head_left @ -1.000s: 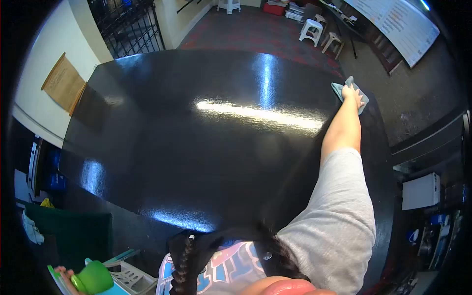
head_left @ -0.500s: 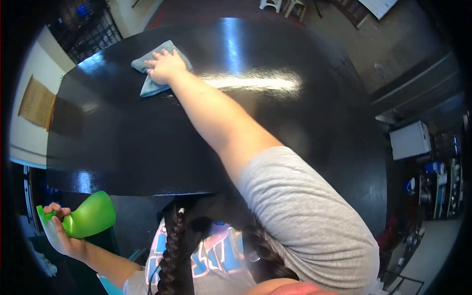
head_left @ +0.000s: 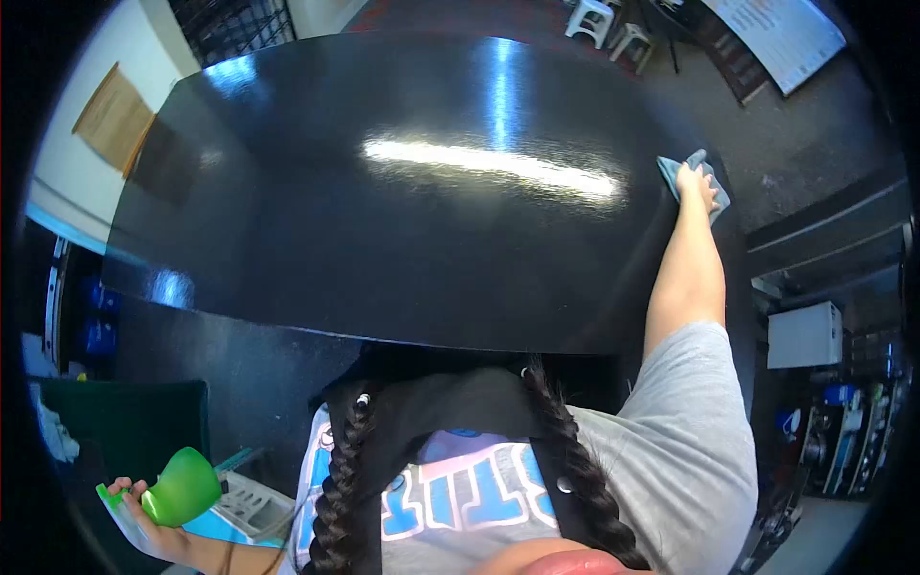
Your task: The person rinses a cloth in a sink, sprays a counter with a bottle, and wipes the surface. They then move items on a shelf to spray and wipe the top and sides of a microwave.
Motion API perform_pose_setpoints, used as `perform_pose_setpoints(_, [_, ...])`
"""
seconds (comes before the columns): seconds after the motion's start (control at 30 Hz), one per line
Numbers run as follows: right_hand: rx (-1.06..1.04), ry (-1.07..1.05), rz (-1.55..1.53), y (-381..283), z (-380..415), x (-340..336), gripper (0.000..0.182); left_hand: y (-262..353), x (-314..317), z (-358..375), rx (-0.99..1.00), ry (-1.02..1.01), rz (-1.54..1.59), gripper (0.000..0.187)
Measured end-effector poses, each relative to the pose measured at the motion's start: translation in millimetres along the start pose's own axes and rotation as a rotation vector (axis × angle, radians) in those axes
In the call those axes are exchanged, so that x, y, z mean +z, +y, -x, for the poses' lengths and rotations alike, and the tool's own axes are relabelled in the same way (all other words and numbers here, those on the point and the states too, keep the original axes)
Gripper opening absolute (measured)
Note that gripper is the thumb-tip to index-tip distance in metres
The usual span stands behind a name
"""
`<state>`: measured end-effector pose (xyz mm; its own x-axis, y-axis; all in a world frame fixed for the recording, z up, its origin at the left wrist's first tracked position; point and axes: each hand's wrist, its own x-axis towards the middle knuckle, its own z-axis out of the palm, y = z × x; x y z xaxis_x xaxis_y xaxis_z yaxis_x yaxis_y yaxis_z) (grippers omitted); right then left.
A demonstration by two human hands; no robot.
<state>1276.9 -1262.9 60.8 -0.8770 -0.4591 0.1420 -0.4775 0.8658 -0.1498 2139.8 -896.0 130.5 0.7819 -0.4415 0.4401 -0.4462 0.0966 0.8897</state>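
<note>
My right hand (head_left: 698, 186) is at the far right edge of the glossy black table (head_left: 402, 259), arm stretched out. Under it a grey-blue cloth (head_left: 719, 204) is pressed on the tabletop, its corners sticking out around the fingers, which are curled on the fabric. Low at the left, below the table's near edge, my left hand (head_left: 144, 517) is closed around a green spray bottle (head_left: 182, 487). The bottle is tipped sideways, its rounded body toward my torso. Part of its head is hidden by the fingers.
A dark green chair back (head_left: 144, 412) and a grey plastic piece with slots (head_left: 257, 508) are near my left arm. Beyond the table stand white stools (head_left: 589, 21). Shelves with items (head_left: 853, 422) and a white box (head_left: 803, 335) line the right.
My right hand has swept with the cloth from the table's far left to its right edge. My left hand has lowered with the spray bottle. The view has shifted.
</note>
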Motion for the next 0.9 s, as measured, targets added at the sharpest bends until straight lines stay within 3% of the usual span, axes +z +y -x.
perform_pose_setpoints(0.03, [-0.017,-0.015,0.035,-35.6,23.4,2.7,0.067,0.2,-4.7,0.7,-0.002,0.065,-0.038,0.03])
perform_pose_setpoints(0.07, [-0.068,-0.023,0.04,-78.6,50.9,9.7,0.07,-4.5,-13.6,-2.6,0.025,0.005,-0.132,0.032])
perform_pose_setpoints(0.13, [-0.51,-0.045,0.024,-146.6,138.7,14.3,0.068,-25.8,-15.2,-7.3,0.08,-0.078,-0.011,0.033])
perform_pose_setpoints(0.17, [-0.615,-0.126,0.051,-179.1,206.6,-2.6,0.066,-36.4,-13.0,-7.3,0.128,-0.164,0.116,0.033])
perform_pose_setpoints(0.2, [-0.773,0.004,0.0,-198.6,268.1,3.3,0.07,-41.0,-3.9,-6.1,0.098,-0.245,0.227,0.036])
perform_pose_setpoints(0.23, [-0.97,-0.027,-0.166,-210.8,309.4,10.1,0.066,-44.2,0.7,-14.7,0.154,-0.451,0.236,0.037])
perform_pose_setpoints(0.27, [-1.068,0.03,-0.077,-222.8,360.4,11.6,0.064,-43.4,21.8,-8.7,0.161,-0.439,0.317,0.036])
perform_pose_setpoints(0.33, [-1.312,-0.078,-0.193,-212.8,431.9,4.7,0.061,-47.7,57.7,2.9,0.161,-0.51,0.465,0.034])
perform_pose_setpoints(0.43, [-1.506,-0.161,-0.257,-173.4,460.6,2.8,0.058,-59.6,88.0,1.8,0.213,-0.728,0.554,0.032])
perform_pose_setpoints(0.47, [-1.492,-0.062,-0.214,-156.6,451.9,4.0,0.054,-65.7,93.9,1.0,0.197,-0.742,0.597,0.031])
perform_pose_setpoints(0.6, [-1.194,0.01,-0.27,-60.8,341.9,0.9,0.05,-95.4,97.5,-2.6,0.148,-0.753,0.695,0.033])
perform_pose_setpoints(0.77, [-0.402,0.008,0.008,88.0,186.8,2.6,0.056,-109.8,83.3,-17.4,0.159,-0.841,0.593,0.03])
perform_pose_setpoints(0.9, [-0.185,0.018,0.08,60.5,204.1,-6.5,0.064,-112.3,74.4,-28.7,0.162,-0.866,0.527,0.029])
